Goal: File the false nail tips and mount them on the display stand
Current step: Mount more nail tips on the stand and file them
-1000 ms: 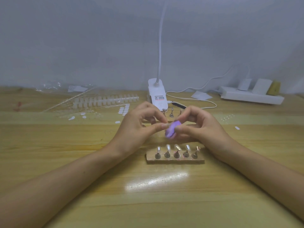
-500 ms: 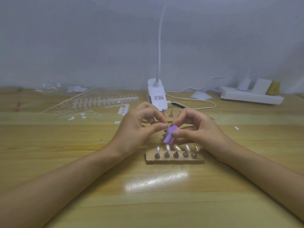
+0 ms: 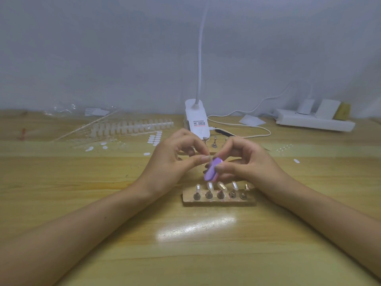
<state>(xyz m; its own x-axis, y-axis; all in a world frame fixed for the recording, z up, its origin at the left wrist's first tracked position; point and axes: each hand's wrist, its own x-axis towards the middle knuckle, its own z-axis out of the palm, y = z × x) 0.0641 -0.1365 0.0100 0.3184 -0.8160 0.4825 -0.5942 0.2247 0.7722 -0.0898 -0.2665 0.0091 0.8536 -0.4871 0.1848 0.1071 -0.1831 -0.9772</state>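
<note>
My right hand (image 3: 247,162) pinches a small purple nail file (image 3: 211,171) between thumb and fingers, just above the display stand. My left hand (image 3: 175,159) pinches something tiny between thumb and forefinger against the file's upper end; it looks like a clear nail tip, mostly hidden. The wooden display stand (image 3: 218,200) lies on the table below both hands, with several metal holders, most carrying a clear nail tip (image 3: 221,185). Spare metal holders (image 3: 214,141) stand behind the hands.
A white clip lamp (image 3: 196,120) and its cable sit behind my hands. Strips of clear nail tips (image 3: 132,126) and loose white stickers (image 3: 155,138) lie at the back left. A white power strip (image 3: 313,121) is at the back right.
The purple file has tilted and slid downward toward the stand in my right hand, while my left hand has stayed in place.
</note>
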